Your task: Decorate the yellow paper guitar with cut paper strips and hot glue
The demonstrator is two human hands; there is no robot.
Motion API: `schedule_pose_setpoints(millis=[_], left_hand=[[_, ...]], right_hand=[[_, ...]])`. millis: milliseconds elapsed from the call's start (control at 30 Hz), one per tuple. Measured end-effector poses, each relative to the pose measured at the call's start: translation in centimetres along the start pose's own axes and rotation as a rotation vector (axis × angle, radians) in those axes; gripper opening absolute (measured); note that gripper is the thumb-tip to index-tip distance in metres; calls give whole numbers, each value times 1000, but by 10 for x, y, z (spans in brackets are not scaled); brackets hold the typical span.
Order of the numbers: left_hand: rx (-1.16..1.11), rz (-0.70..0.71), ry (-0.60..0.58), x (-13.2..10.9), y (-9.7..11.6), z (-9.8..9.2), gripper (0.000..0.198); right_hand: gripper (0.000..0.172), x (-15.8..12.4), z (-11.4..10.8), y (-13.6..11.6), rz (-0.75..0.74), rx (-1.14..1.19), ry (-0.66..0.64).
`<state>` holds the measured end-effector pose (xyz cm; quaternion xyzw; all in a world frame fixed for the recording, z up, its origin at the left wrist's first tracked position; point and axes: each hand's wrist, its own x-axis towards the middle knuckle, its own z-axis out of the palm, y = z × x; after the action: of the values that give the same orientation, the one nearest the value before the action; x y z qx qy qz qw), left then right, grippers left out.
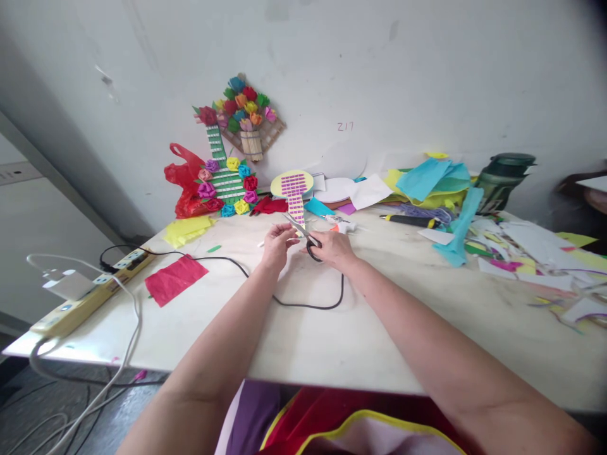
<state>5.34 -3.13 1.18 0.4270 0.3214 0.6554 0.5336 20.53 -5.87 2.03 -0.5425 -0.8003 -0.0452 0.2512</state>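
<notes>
My right hand (pixel 336 249) is closed around the black handles of a pair of scissors (pixel 312 249), whose metal blades point up and left. Just left of the blades, my left hand (pixel 279 245) has its fingers pinched together. Whatever they hold is too small to make out. Behind both hands stands a pale yellow paddle-shaped craft piece (pixel 294 188) with a purple-and-white woven grid. A white and orange glue gun (pixel 342 227) lies beyond my right hand, partly hidden by it.
A black cord (pixel 308 307) loops across the table below my hands. Red crepe paper (pixel 176 280) and a power strip (pixel 90 294) lie left. A flower-trimmed green craft (pixel 227 183) leans at the wall. Paper scraps (pixel 531 253), a cutter (pixel 410 220) and a dark bottle (pixel 503 183) are right.
</notes>
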Motion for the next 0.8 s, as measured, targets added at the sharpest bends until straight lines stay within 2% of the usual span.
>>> schedule_pose_setpoints(millis=[500,800], left_hand=[[8,7,-24,0,2,0,26],[67,8,-56,-2,1,2,29]], right_hand=[[39,0,0,2,-13,0,21],[37,0,-2,3,5,16,-8]])
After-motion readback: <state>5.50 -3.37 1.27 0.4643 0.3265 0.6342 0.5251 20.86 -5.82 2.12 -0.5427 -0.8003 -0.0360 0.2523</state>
